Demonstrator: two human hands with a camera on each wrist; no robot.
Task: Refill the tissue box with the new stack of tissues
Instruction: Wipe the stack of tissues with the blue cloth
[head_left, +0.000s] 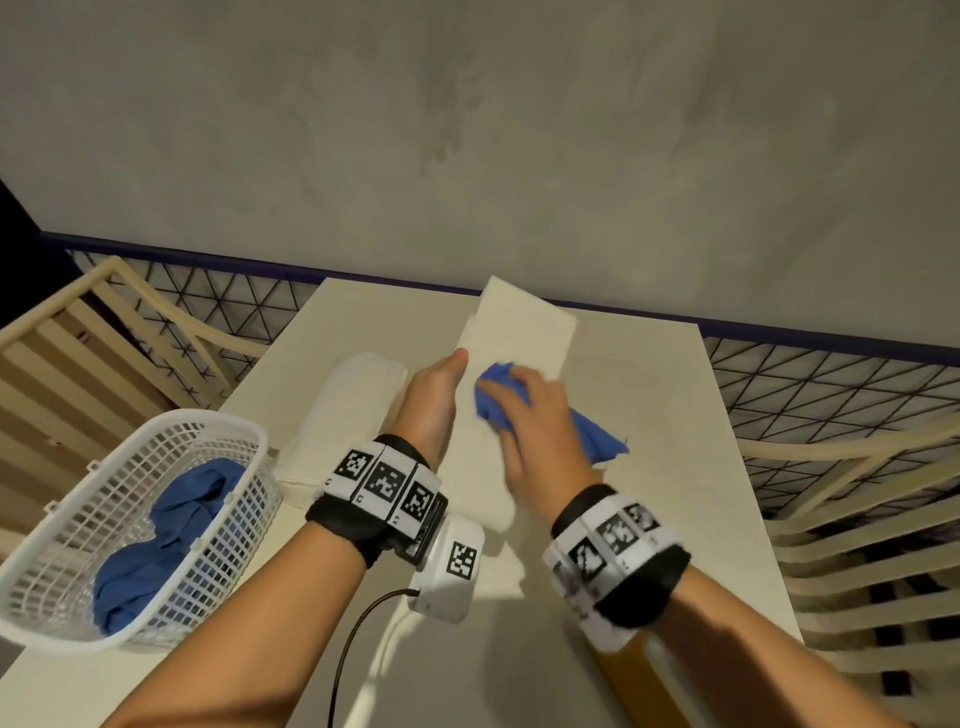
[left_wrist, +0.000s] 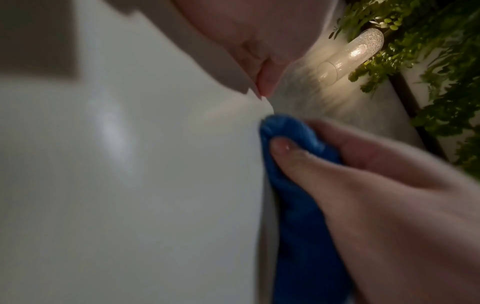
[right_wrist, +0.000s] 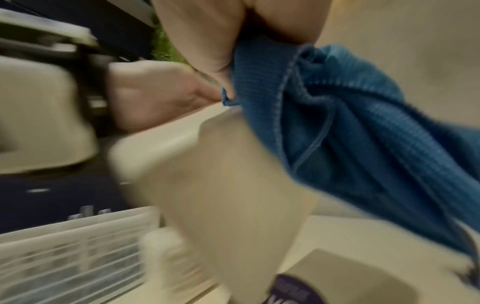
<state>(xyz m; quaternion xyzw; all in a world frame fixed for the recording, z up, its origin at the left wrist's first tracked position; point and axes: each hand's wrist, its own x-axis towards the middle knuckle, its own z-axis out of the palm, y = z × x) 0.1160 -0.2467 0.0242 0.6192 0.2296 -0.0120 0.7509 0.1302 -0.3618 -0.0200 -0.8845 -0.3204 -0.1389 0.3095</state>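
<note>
Over the middle of the white table (head_left: 660, 410), tilted up off the surface: long plain white tissue box (head_left: 519, 332), smooth-faced, far end raised toward the wall. Gripped at its near left edge by the left hand (head_left: 434, 405), thumb along the edge, other fingers hidden behind. Pressed against its upper face by the right hand (head_left: 540, 431): bunched blue cloth (head_left: 498, 384), fingers curled round it, loose end trailing to the right. Just left of the box, flat on the table: soft white stack of tissues (head_left: 343, 415).

No print visible on the box. Dark label (right_wrist: 293, 292) low in the right wrist view, lettering too blurred to read.

At the left table edge, white mesh basket (head_left: 208, 415) holding more blue cloth. Bare tabletop to the right of the hands; slatted furniture (head_left: 857, 571) beyond both side edges.
</note>
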